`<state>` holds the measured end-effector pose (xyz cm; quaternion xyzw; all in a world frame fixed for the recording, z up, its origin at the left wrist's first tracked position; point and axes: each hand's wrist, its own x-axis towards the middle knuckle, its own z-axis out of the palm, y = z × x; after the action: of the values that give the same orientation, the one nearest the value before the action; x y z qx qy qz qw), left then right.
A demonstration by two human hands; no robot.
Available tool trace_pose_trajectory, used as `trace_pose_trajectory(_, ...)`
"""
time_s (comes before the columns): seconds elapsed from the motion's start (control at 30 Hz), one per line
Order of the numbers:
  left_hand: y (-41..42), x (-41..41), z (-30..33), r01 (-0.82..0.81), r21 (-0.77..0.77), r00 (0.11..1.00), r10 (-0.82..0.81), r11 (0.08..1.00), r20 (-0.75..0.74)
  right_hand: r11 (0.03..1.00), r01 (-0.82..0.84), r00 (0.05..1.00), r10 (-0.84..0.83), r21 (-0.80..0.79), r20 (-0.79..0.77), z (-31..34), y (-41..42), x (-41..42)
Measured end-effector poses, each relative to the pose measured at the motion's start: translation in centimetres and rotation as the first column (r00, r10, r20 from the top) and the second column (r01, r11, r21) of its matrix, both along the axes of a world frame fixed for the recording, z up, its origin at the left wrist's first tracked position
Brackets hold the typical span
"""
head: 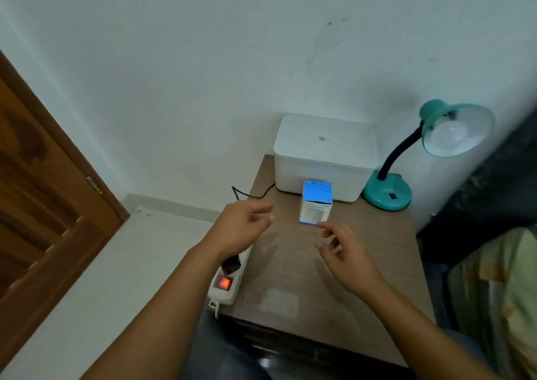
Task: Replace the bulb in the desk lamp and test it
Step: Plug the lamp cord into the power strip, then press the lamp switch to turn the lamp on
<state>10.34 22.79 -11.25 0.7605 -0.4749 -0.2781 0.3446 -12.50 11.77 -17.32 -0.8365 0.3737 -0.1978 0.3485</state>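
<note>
Small wood table point(290, 263) by white wall. Both hands empty, fingers loose: left hand point(241, 228), right hand point(345, 254) near bulb box point(316, 202). Power strip point(229, 275) switch glows; lamp point(430, 153) w/ bulb maybe live, shock/burn risk.

One head-worn, wide-angle view looks forward and down. The table point(334, 263) fills the lower centre, near; wall point(203, 60) above.

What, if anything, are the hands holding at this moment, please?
Nothing: the left hand and right hand hover open near the small box, touching nothing.
</note>
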Motion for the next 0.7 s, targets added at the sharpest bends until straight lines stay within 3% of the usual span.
trace_pose_trajectory(0.3,-6.3,-8.5,-2.9,0.227,0.116,0.974,-0.226,0.967,-0.022,0.969,0.240,0.970,-0.241,0.052,0.010,-2.4,-3.2,-9.7)
trace_pose_trajectory(0.47,-10.3,-11.8,-5.9,0.305,0.210,0.951,-0.307,0.929,-0.025,0.947,0.315,0.948,-0.311,0.055,-0.069,-4.1,-5.2,-12.9)
trace_pose_trajectory(0.7,-15.6,-14.6,-9.3,0.359,0.186,0.915,-0.384,0.915,0.123,0.939,0.343,0.922,-0.338,-0.009,-0.186,-7.1,-9.7,-14.1)
